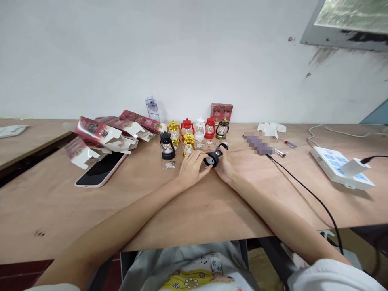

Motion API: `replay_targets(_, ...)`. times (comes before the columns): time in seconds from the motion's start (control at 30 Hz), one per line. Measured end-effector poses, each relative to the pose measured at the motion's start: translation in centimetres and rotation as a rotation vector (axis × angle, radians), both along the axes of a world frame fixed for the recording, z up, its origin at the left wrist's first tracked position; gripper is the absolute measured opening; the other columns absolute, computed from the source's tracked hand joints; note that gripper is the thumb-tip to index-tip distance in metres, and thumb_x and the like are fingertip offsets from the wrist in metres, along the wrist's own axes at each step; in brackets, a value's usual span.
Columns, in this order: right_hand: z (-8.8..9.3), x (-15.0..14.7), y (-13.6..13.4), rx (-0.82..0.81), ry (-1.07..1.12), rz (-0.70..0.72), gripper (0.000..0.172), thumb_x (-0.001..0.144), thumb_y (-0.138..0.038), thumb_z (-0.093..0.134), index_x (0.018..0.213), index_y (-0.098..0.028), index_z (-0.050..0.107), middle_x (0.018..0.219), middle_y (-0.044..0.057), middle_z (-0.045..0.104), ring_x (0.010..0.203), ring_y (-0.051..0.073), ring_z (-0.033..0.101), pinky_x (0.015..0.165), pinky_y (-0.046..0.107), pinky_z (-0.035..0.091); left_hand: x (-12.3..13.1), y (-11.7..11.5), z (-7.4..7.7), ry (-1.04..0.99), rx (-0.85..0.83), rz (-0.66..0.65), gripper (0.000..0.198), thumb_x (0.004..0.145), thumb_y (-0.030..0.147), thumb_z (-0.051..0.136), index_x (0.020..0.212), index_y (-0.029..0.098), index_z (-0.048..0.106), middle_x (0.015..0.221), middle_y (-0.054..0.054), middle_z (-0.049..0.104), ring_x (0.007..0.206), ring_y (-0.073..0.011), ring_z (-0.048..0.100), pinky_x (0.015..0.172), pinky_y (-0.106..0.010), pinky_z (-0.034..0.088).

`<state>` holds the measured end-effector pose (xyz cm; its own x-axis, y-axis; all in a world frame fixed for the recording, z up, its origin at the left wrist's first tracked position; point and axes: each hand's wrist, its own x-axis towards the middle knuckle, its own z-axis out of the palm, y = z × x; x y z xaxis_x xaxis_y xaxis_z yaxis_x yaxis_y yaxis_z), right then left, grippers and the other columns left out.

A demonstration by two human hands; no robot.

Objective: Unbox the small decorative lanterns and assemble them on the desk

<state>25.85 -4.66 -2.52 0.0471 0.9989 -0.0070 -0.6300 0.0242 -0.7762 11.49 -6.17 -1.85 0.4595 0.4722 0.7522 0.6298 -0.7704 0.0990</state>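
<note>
both hands meet near the middle of the worktop (60,202), holding a small black lantern (214,157) that lies on its side just above the wood. the left hand (190,167) has its grip closed on the end facing the camera, fingers curled over it. the right hand (226,165) has its grip pressed on the far side, the thumb along the body. how tightly either hand squeezes cannot be told.

just beyond the hands, at 12 o'clock, stands a cluster of toy lanterns: a gold lantern (188,144) touching distance from the left knuckles, a standing black lantern (167,146) at 10 o'clock, and behind them a row of a second gold one (174,131), a red lantern (187,127), a white lantern (199,129), another red one (209,127) and a dark bronze lantern (222,128). a red box (222,111) sits against the wall behind the row, with a clear bottle (151,107) at 11 o'clock.

at 9 o'clock, a heap of flattened cartons (112,131) leans over a phone (101,169) lying face up. at 2 o'clock lie a crumpled white cloth (271,128) and a screwdriver (289,143). a black cable (303,186) runs past the right forearm toward 5 o'clock. well apart at 3 o'clock lies a white power strip (333,161) with a plug adapter (353,166) in it.
</note>
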Motion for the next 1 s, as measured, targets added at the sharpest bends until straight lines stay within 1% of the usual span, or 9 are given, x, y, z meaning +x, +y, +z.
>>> replay_targets(0.17,0.0,0.0,0.0,0.009,0.025,0.021,0.027,0.075,-0.049,0.059,0.077,-0.022,0.058,0.065,-0.005,0.063,0.059,0.013,0.057,0.053,0.024,0.043,0.2,0.0,-0.1,-0.07,-0.051,-0.031,0.014,0.088,0.027,0.05,0.097,0.017,0.053,0.097,-0.007,0.061,0.091,-0.0199,0.057,0.078,-0.033,0.042)
replay_targets(0.3,0.2,-0.1,-0.1,-0.009,0.07,0.074,0.023,0.076,-0.044,0.056,0.075,-0.021,0.058,0.069,-0.003,0.066,0.066,0.015,0.06,0.06,0.025,0.047,0.7,-0.1,-0.4,-0.27,-0.173,-0.107,0.008,0.089,0.022,0.047,0.091,0.018,0.054,0.09,-0.005,0.059,0.081,-0.015,0.056,0.072,-0.028,0.045)
replay_targets(0.4,0.4,-0.2,-0.3,-0.02,0.092,0.09,0.018,0.076,-0.038,0.052,0.076,-0.021,0.059,0.072,-0.001,0.067,0.069,0.016,0.061,0.063,0.026,0.048,1.0,-0.3,-0.5,-0.415,-0.286,-0.091,0.008,0.087,0.021,0.05,0.081,0.018,0.056,0.08,-0.002,0.057,0.071,-0.0125,0.053,0.063,-0.024,0.043)
replay_targets(0.47,0.5,-0.2,-0.4,-0.02,0.098,0.07,0.018,0.076,-0.036,0.051,0.076,-0.02,0.059,0.072,-0.001,0.067,0.068,0.015,0.061,0.062,0.025,0.048,1.2,-0.4,-0.4,-0.506,-0.403,-0.061,0.011,0.083,0.023,0.055,0.074,0.017,0.056,0.07,0.001,0.055,0.063,-0.011,0.051,0.058,-0.023,0.04)
replay_targets(0.53,0.6,-0.2,-0.5,-0.009,0.082,0.042,0.019,0.076,-0.036,0.05,0.077,-0.02,0.06,0.072,-0.001,0.067,0.066,0.015,0.06,0.06,0.025,0.047,1.4,-0.5,-0.4,-0.612,-0.607,-0.076,0.019,0.081,0.027,0.058,0.066,0.016,0.056,0.058,0.003,0.052,0.054,-0.0092,0.047,0.053,-0.022,0.037)
replay_targets(0.6,0.8,-0.2,-0.7,0.013,0.047,0.028,0.022,0.076,-0.038,0.05,0.077,-0.02,0.061,0.072,-0.001,0.067,0.064,0.015,0.06,0.058,0.025,0.046,1.6,-0.6,-0.4,-0.7,-0.821,-0.141,0.029,0.079,0.035,0.059,0.059,0.015,0.056,0.051,0.003,0.051,0.047,-0.0078,0.044,0.048,-0.021,0.034)
replay_targets(0.67,0.9,-0.3,-0.8,0.04,0.014,0.022,0.025,0.076,-0.042,0.051,0.076,-0.02,0.062,0.072,-0.001,0.067,0.063,0.015,0.059,0.058,0.026,0.046,1.8,-0.7,-0.4,-0.742,-0.965,-0.223,0.036,0.079,0.044,0.058,0.059,0.014,0.058,0.049,0.002,0.052,0.042,-0.0075,0.045,0.043,-0.021,0.034)
replay_targets(0.83,1.1,-0.4,-1.0,0.051,-0.02,0.006,0.031,0.075,-0.05,0.053,0.075,-0.02,0.062,0.071,0.0,0.067,0.066,0.015,0.059,0.06,0.026,0.047,2.0,-0.7,-0.3,-0.792,-1.128,-0.352,0.047,0.072,0.059,0.058,0.066,0.012,0.061,0.052,-0.001,0.057,0.037,-0.0078,0.047,0.037,-0.021,0.037)
replay_targets(1.0,0.8,-0.2,-0.7,0.074,-0.061,0.013,0.034,0.072,-0.054,0.055,0.077,-0.021,0.061,0.075,-0.001,0.067,0.066,0.016,0.059,0.057,0.027,0.046,2.1,-0.8,-0.3,-0.895,-1.234,-0.415,0.048,0.069,0.059,0.063,0.069,0.011,0.059,0.056,-0.002,0.061,0.037,-0.0065,0.047,0.037,-0.019,0.037)
